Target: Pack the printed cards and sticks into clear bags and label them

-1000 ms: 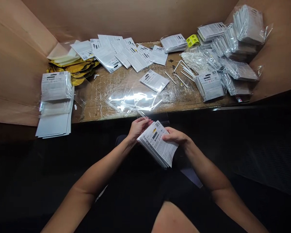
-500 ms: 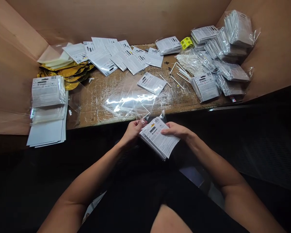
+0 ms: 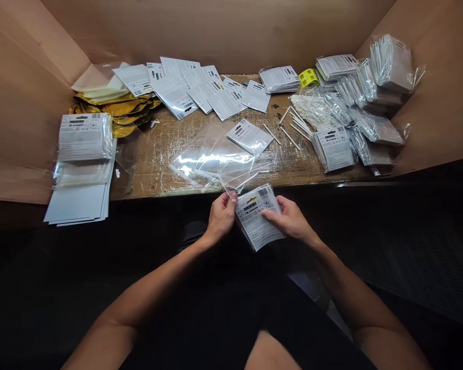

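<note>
Just in front of the table edge, my right hand [image 3: 293, 220] grips a stack of white printed cards [image 3: 259, 218] from its right side, thumb lying across the top card. The stack tilts a little and shows a hang hole and barcode at its upper end. At its upper left, my left hand [image 3: 221, 216] is closed, pinching the edge of a clear plastic bag [image 3: 239, 181] between thumb and finger. The bag spreads from there over the table edge. Beyond it lies a packaged white card [image 3: 250, 137].
A cardboard-covered table [image 3: 154, 154] sits inside brown panels. Loose white cards [image 3: 177, 92] lie at the back, gold foil pouches [image 3: 135, 115] at left. Packed bundles [image 3: 376, 123], thin white sticks [image 3: 301, 123] and a yellow tape roll [image 3: 308, 78] are on the right.
The card stack has turned more upright, and my left hand has shifted slightly right with the bag edge. The camera view has moved a little.
</note>
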A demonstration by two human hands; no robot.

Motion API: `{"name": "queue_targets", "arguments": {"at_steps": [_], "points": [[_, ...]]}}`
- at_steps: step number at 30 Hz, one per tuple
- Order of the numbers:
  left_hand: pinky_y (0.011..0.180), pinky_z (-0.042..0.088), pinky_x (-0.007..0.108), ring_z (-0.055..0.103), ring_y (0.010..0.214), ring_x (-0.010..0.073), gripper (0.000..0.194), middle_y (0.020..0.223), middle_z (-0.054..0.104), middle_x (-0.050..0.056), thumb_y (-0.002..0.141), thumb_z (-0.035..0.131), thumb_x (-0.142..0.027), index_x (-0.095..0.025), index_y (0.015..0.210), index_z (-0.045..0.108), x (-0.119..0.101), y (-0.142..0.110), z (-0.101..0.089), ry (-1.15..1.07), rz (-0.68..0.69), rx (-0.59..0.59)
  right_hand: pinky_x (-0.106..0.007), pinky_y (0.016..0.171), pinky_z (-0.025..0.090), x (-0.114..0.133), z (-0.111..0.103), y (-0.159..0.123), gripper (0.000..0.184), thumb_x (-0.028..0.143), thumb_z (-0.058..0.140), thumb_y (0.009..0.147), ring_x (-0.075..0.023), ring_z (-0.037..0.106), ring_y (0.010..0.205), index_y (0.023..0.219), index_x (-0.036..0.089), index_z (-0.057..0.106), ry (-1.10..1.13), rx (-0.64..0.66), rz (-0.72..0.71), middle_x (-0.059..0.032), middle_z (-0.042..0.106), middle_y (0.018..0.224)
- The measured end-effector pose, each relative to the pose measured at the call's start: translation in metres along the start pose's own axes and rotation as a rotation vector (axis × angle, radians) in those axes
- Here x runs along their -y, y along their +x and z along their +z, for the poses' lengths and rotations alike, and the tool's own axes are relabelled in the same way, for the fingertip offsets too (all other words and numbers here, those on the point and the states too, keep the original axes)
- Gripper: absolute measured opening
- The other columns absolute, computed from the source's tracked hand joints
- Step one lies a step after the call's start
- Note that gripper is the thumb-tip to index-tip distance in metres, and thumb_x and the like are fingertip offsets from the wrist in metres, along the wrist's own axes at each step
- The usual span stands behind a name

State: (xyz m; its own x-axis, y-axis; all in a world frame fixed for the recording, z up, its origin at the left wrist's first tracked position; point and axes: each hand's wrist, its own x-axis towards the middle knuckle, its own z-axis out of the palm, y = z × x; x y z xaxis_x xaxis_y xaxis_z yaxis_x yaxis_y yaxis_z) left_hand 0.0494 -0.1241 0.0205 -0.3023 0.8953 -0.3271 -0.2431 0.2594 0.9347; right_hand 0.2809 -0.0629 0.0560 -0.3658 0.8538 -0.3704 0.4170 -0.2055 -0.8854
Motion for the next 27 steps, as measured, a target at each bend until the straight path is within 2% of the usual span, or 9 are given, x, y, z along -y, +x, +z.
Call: {"name": "queue_targets", "arguments": {"at_steps": [4, 6, 9, 12, 16, 19, 22, 25, 27], "points": [[0.081, 0.057, 0.030, 0.073, 0.090, 0.0223, 0.047, 0.101, 0.080, 0.007, 0.094, 0.077, -0.063, -0.020, 0.112, 0.079, -0.011, -0.001, 0.008, -0.057, 0.088, -0.096, -0.038, 0.078, 0.062, 0.008, 0.010, -0.005, 0.045, 0.058, 0.088, 0.085, -0.0282, 0.074, 0.092, 0.102, 0.021, 0.068, -0.020, -0.045, -0.033, -0.0081, 0.079, 0.100], [0.082, 0.057, 0.030, 0.073, 0.090, 0.0223, 0.046, 0.102, 0.080, 0.007, 0.096, 0.076, -0.062, -0.020, 0.115, 0.078, -0.020, 0.003, 0.014, -0.083, 0.154, -0.169, -0.039, 0.082, 0.062, 0.015, 0.017, -0.002, 0.050, 0.056, 0.088, 0.085, -0.0272, 0.074, 0.094, 0.113, 0.022, 0.064, 0.039, -0.077, -0.055, -0.0069, 0.078, 0.103], [0.083, 0.058, 0.029, 0.075, 0.096, 0.0235, 0.044, 0.102, 0.079, 0.007, 0.095, 0.079, -0.059, -0.022, 0.120, 0.076, -0.038, 0.015, 0.021, -0.094, 0.208, -0.216, -0.041, 0.098, 0.061, 0.032, 0.024, 0.012, 0.066, 0.050, 0.090, 0.084, -0.0271, 0.074, 0.107, 0.133, 0.025, 0.055, 0.143, -0.072, -0.160, -0.0072, 0.077, 0.118], [0.085, 0.058, 0.028, 0.075, 0.102, 0.0236, 0.053, 0.106, 0.078, 0.006, 0.093, 0.083, -0.058, -0.023, 0.130, 0.072, -0.059, 0.028, 0.026, -0.129, 0.227, -0.178, -0.042, 0.109, 0.056, 0.049, 0.026, 0.030, 0.059, 0.052, 0.085, 0.090, -0.0275, 0.072, 0.116, 0.133, 0.024, 0.057, 0.168, -0.117, -0.314, -0.0096, 0.074, 0.126], [0.084, 0.060, 0.029, 0.076, 0.099, 0.0225, 0.066, 0.108, 0.077, 0.006, 0.095, 0.075, -0.069, -0.024, 0.141, 0.062, -0.082, 0.042, 0.033, -0.223, 0.214, -0.135, -0.043, 0.109, 0.055, 0.062, 0.030, 0.047, 0.056, 0.053, 0.083, 0.091, -0.0290, 0.071, 0.116, 0.131, 0.024, 0.057, 0.156, -0.258, -0.406, -0.0108, 0.073, 0.125], [0.085, 0.061, 0.032, 0.077, 0.099, 0.0236, 0.071, 0.111, 0.077, 0.007, 0.093, 0.073, -0.074, -0.027, 0.145, 0.056, -0.093, 0.047, 0.036, -0.301, 0.212, -0.039, -0.042, 0.109, 0.055, 0.063, 0.032, 0.056, 0.063, 0.051, 0.085, 0.089, -0.0278, 0.071, 0.117, 0.137, 0.026, 0.052, 0.201, -0.221, -0.432, -0.0094, 0.072, 0.126], [0.087, 0.062, 0.032, 0.078, 0.103, 0.0243, 0.074, 0.116, 0.077, 0.009, 0.091, 0.078, -0.072, -0.026, 0.144, 0.055, -0.100, 0.049, 0.037, -0.316, 0.271, 0.024, -0.041, 0.105, 0.057, 0.062, 0.034, 0.061, 0.066, 0.050, 0.087, 0.087, -0.0259, 0.071, 0.112, 0.136, 0.027, 0.050, 0.251, -0.205, -0.462, -0.0076, 0.072, 0.123], [0.086, 0.061, 0.030, 0.077, 0.101, 0.0221, 0.073, 0.119, 0.075, 0.009, 0.088, 0.083, -0.070, -0.025, 0.138, 0.054, -0.103, 0.053, 0.040, -0.351, 0.340, -0.022, -0.039, 0.100, 0.060, 0.064, 0.035, 0.062, 0.064, 0.052, 0.088, 0.085, -0.0258, 0.072, 0.111, 0.130, 0.028, 0.050, 0.309, -0.248, -0.486, -0.0077, 0.072, 0.123], [0.082, 0.060, 0.029, 0.076, 0.092, 0.0193, 0.067, 0.111, 0.076, 0.006, 0.088, 0.082, -0.070, -0.024, 0.130, 0.058, -0.103, 0.056, 0.042, -0.401, 0.371, -0.081, -0.039, 0.099, 0.061, 0.067, 0.036, 0.061, 0.064, 0.052, 0.089, 0.084, -0.0255, 0.073, 0.109, 0.129, 0.028, 0.050, 0.345, -0.273, -0.500, -0.0077, 0.073, 0.124]]}}
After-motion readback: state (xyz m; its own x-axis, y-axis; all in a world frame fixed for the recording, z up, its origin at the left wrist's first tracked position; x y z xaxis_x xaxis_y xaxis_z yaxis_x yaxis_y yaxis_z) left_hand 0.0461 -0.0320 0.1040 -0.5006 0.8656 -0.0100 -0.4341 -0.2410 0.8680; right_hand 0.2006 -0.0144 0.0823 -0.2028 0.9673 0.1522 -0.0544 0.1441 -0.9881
